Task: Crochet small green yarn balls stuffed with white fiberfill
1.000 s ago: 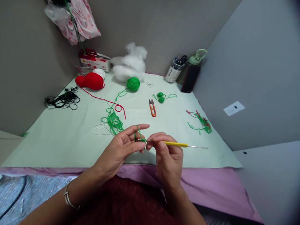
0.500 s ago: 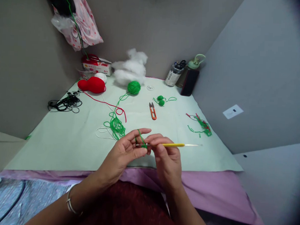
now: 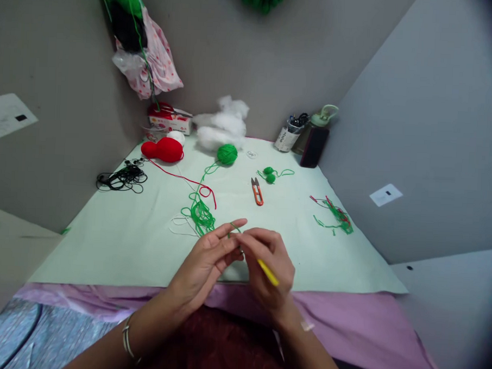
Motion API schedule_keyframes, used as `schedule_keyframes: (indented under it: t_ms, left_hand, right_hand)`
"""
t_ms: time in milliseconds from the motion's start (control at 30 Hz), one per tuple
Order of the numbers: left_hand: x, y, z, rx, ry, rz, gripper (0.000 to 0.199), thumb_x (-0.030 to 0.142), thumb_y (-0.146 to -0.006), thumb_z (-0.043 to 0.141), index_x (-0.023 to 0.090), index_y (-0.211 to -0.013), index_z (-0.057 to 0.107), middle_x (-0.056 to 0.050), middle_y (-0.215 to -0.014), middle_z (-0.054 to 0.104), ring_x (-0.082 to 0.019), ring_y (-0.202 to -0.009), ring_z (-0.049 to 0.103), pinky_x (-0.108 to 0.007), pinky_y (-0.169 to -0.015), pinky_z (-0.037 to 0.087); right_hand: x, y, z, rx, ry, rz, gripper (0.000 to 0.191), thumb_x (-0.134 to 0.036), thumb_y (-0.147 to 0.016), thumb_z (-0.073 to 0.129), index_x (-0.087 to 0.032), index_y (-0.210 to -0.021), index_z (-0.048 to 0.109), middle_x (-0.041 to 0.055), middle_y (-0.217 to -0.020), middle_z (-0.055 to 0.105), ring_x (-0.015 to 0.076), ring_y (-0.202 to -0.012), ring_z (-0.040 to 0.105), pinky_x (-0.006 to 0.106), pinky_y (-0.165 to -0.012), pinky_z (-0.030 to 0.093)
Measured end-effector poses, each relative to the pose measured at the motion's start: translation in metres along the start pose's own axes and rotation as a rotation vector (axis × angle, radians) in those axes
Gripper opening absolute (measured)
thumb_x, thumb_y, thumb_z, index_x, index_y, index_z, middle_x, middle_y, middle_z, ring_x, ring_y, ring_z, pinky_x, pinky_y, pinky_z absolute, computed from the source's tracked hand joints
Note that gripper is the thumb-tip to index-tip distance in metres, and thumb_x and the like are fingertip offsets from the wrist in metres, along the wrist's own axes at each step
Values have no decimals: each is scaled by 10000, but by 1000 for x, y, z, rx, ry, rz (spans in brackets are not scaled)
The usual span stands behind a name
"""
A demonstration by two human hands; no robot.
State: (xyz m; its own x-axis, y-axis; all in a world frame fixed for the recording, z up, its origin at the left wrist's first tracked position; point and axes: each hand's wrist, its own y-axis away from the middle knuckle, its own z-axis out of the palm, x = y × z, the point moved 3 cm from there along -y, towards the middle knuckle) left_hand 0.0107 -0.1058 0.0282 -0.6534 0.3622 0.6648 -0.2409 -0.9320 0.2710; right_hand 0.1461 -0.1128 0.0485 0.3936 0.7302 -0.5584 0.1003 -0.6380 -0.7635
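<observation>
My left hand [image 3: 210,259] pinches at the working spot, with green yarn [image 3: 236,226] running over its raised index finger. The small green piece between the fingertips is mostly hidden. In my right hand [image 3: 271,262] is a crochet hook [image 3: 267,272] with a yellow handle, slanting down toward me. The hook's working end is covered by my fingers, which meet those of the left hand. Beyond the left hand lies a loose heap of green yarn [image 3: 201,216], its strand leading back to a green yarn ball [image 3: 227,154].
Orange thread snips [image 3: 257,193] lie mid-table, near two small green pieces [image 3: 269,174]. At left are a red stuffed piece [image 3: 165,150] and black cord [image 3: 124,178]. White stuffing [image 3: 222,126] sits behind. A phone [image 3: 314,148] leans at right, yarn scraps [image 3: 338,217] before it.
The crochet hook has swung from nearly level, pointing right, to slanting down toward me. My right hand has turned with it. The whole view has shifted, showing more wall above.
</observation>
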Motion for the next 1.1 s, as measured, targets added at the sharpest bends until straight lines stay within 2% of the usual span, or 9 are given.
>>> schedule_keyframes:
  t_ms: [167,267,367,433,567,700,800,967,1100]
  left_hand:
    - [10,5,-2,53,-74,171,460,205,-802,848,221,-1249,741,23,-864,620,-80,-782,575,-193,-799,479]
    - [6,6,3,78,-86,250,507,204,-809,848,261,-1293,710,25,-877,652,-103,-878,591,-203,-859,467]
    - [-1,0,4,4,23,50,450,247,-794,858,191,-1226,747,-14,-891,675,-120,-847,600,-230,-827,484]
    - [0,-3,2,-9,71,-19,373,231,-781,862,153,-1137,785,-15,-865,653,-95,-765,578,-220,-779,484]
    - [9,-1,3,-8,-18,100,287,211,-781,856,192,-1064,813,10,-808,635,-83,-743,571,-204,-773,467]
    - [10,7,8,-32,-71,146,127,243,-758,877,188,-847,805,3,-774,666,-95,-733,578,-215,-762,470]
    - [16,13,1,19,-48,138,154,251,-731,900,181,-804,784,8,-779,665,-84,-706,586,-195,-722,489]
    - [45,28,-7,96,39,188,218,264,-685,938,191,-792,761,15,-760,642,-73,-663,590,-155,-643,541]
    - [74,56,-8,175,68,243,265,287,-651,963,236,-766,730,21,-748,625,-87,-675,590,-139,-602,576]
  right_hand:
    - [11,-4,1,92,-434,442,224,-185,-1008,559,-269,-989,766,13,-878,674,123,-659,632,297,-642,553]
    - [10,2,7,58,-267,379,166,-211,-942,669,-303,-979,803,47,-938,704,184,-803,658,355,-733,560]
    - [12,6,5,71,-154,280,159,-190,-889,727,-315,-928,817,67,-998,725,226,-921,658,393,-806,552]
    - [17,5,-1,118,-255,352,172,-198,-935,672,-303,-967,805,49,-921,707,188,-821,638,358,-746,535]
    - [19,-2,0,107,-578,527,176,-236,-989,614,-268,-949,783,8,-839,647,118,-664,582,289,-636,486]
    - [9,-6,6,18,-555,460,185,-202,-990,618,-274,-982,788,2,-834,626,115,-692,587,273,-639,492]
    - [5,-15,4,-142,-507,387,195,-200,-951,681,-300,-1090,774,23,-963,676,134,-767,617,286,-686,531]
    - [1,-38,15,-558,-478,333,679,-238,-900,750,-354,-1511,477,40,-1151,719,119,-724,650,303,-734,593]
    - [-5,-52,58,-857,-402,35,454,-218,-836,796,-270,-1271,680,-17,-905,758,126,-693,683,235,-620,565]
